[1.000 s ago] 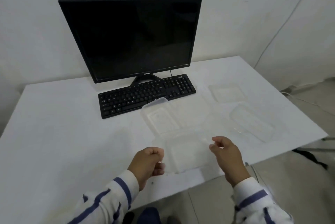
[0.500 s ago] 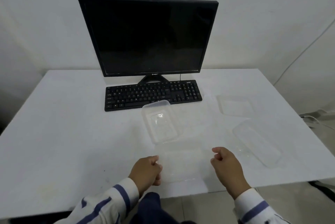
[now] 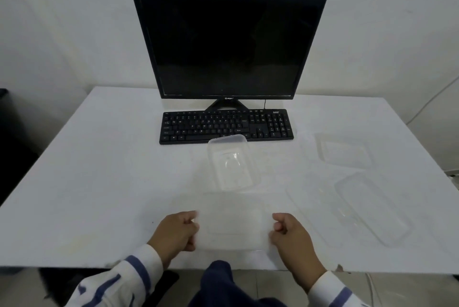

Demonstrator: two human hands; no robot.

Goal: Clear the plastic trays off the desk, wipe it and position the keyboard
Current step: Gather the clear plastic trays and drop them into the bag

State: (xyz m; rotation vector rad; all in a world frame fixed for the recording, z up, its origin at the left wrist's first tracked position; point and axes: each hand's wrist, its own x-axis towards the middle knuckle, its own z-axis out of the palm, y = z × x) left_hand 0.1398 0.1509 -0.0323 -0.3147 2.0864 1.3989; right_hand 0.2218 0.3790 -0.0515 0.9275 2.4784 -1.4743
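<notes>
Several clear plastic trays lie on the white desk [image 3: 87,182]. The nearest tray [image 3: 233,222] sits at the front edge, and I hold it by its two short sides: my left hand [image 3: 177,234] pinches its left rim, my right hand [image 3: 289,234] its right rim. A deeper clear tray [image 3: 232,163] lies just behind it, touching the front of the black keyboard [image 3: 226,126]. Two more trays rest to the right, one far [image 3: 344,151] and one near [image 3: 372,209]. The keyboard lies under the monitor.
A black monitor [image 3: 228,45] stands at the back centre against a white wall. A thin cable [image 3: 432,100] runs down the wall at the right. My knee [image 3: 218,279] shows below the desk's front edge.
The view has swung so the desk is now seen square on. Both hands have closed in on the sides of the nearest tray and now grip its rims.
</notes>
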